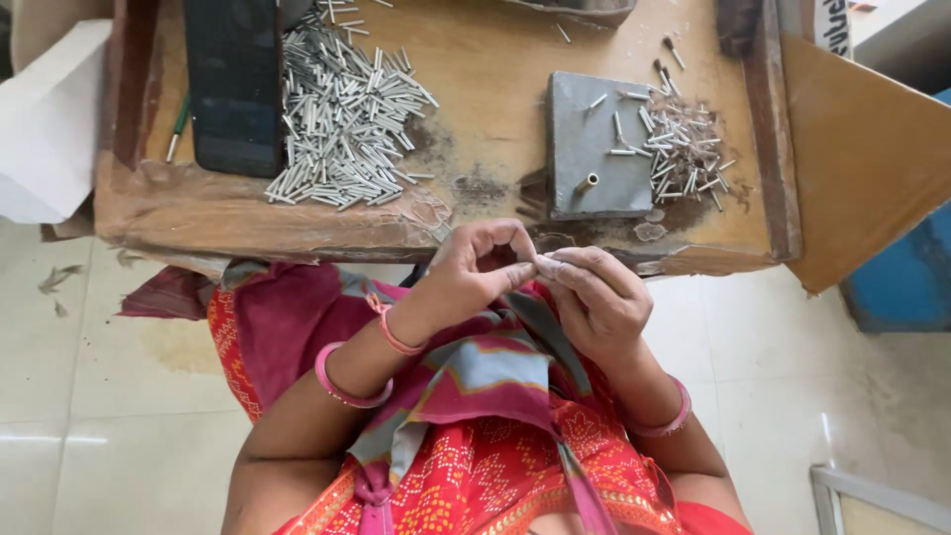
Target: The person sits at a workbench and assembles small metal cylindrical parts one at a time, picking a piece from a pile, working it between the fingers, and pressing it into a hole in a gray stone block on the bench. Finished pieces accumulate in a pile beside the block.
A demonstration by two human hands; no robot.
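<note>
Your left hand [475, 272] and right hand [594, 297] meet at the centre of the frame, just below the near edge of the wooden workbench [475, 59]. Both are curled narrow, fingertips pinched together around a small metal tube [544, 266] held between them. The tube is mostly hidden by your fingers, so only a pale sliver shows; its long axis seems to run roughly left to right across the frame, from one hand's fingertips to the other's, though that is hard to confirm at this size. It sits at the point where your thumbs and forefingers touch, above your lap and clear of the bench top.

You wear pink bangles [347, 381] on the left wrist, and a similar one on the right.

Directly above your hands, a grey square block [599, 149] lies on the bench with one short tube [587, 182] on its lower part. To the right of the block, in the upper right of the frame, is a small scattered pile of tubes [684, 149]. In the upper left centre is a much larger heap of tubes [347, 119], lying in all directions, beside a dark rectangular slab [236, 84] at the upper left.
</note>
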